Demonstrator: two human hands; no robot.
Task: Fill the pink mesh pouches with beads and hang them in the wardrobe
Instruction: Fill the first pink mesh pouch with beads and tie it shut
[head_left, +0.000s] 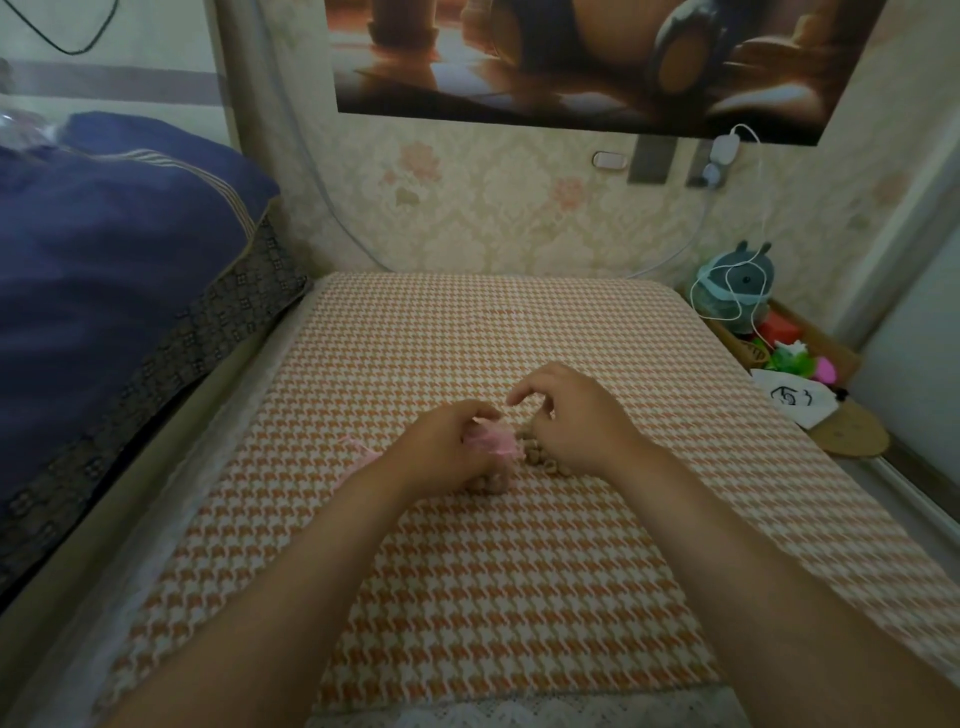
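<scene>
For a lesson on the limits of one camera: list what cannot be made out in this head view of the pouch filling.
- Pouch: the left hand covers most of it, so its fill is hidden.
- Beads: small, blurred, partly under the right hand; no count possible.
- Right hand: whether its fingertips hold a bead is too small to tell.
- Pink piece left of the wrist: blurred; perhaps another pouch.
- Wardrobe: not in view.

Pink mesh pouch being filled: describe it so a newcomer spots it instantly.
Start at the orange-and-white houndstooth cloth covering the low surface by the wallpapered wall. Near its middle the two hands meet; the left hand pinches a small gathered pink mesh pouch. Unlike the loose tan round beads heaped beside it under the right hand, it is soft, frilly and pink.
</scene>
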